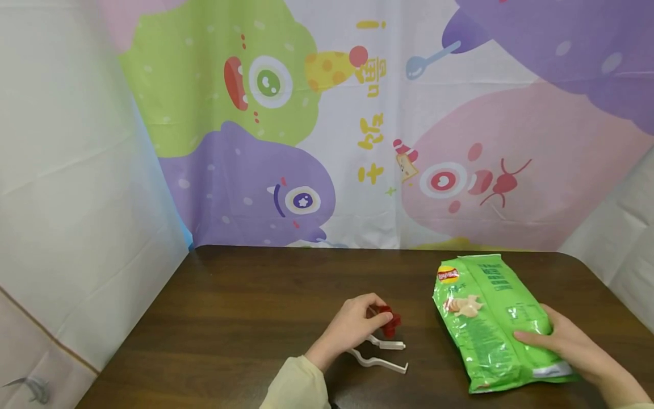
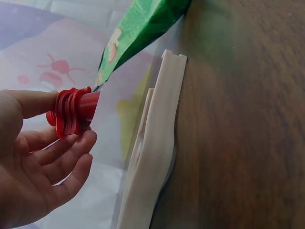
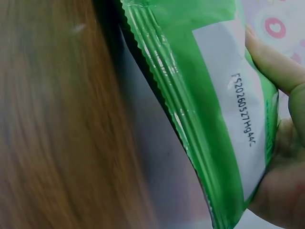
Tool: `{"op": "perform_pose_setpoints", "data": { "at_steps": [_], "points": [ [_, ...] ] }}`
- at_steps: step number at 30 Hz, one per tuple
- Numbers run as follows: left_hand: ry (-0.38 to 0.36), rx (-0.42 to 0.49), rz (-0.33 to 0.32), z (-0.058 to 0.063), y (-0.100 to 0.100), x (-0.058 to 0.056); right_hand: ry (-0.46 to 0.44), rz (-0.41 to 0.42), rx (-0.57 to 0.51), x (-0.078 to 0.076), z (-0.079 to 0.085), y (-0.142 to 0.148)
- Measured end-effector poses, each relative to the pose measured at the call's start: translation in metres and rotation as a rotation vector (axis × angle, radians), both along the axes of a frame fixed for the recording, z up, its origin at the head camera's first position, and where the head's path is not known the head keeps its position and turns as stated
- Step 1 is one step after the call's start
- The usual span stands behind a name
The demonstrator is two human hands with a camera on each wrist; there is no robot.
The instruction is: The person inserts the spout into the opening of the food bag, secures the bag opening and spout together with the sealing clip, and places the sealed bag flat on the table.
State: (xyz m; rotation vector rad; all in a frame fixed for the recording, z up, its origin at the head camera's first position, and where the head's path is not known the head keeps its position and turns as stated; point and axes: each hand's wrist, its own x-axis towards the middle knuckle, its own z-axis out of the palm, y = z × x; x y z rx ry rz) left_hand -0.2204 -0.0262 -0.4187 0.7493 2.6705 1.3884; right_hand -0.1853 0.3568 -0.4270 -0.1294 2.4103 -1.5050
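Head view, looking down on a dark wooden bench [image 1: 255, 318] before a cartoon-monster backdrop [image 1: 357, 125].

Left hand [image 1: 352, 329] near the bench's middle, fingers [image 2: 71, 152] curled and pinching a small red ribbed knob [image 1: 386, 320]; in the left wrist view, the knob's ribs facing the palm, its stem pointing away toward the bag.

Just beside that hand, a white clip [image 1: 380, 355] flat on the bench, two slim arms spread apart, long axis running left to right, tips pointing right.

To the right, a green chip bag [image 1: 485, 318] lying flat, long axis running from the far edge toward the person, logo end farthest away, crimped seal nearest.

Right hand [image 1: 567, 341] grasping the bag's near right part, fingers [image 3: 271, 62] wrapped over its white date label [image 3: 238, 105].
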Motion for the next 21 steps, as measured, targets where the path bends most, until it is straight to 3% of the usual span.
{"op": "perform_pose_setpoints", "data": {
  "at_steps": [21],
  "points": [
    [-0.031, 0.037, 0.018, 0.002, 0.003, -0.008, 0.0, 0.03, -0.014, 0.006, 0.0, -0.029]
  ]
}}
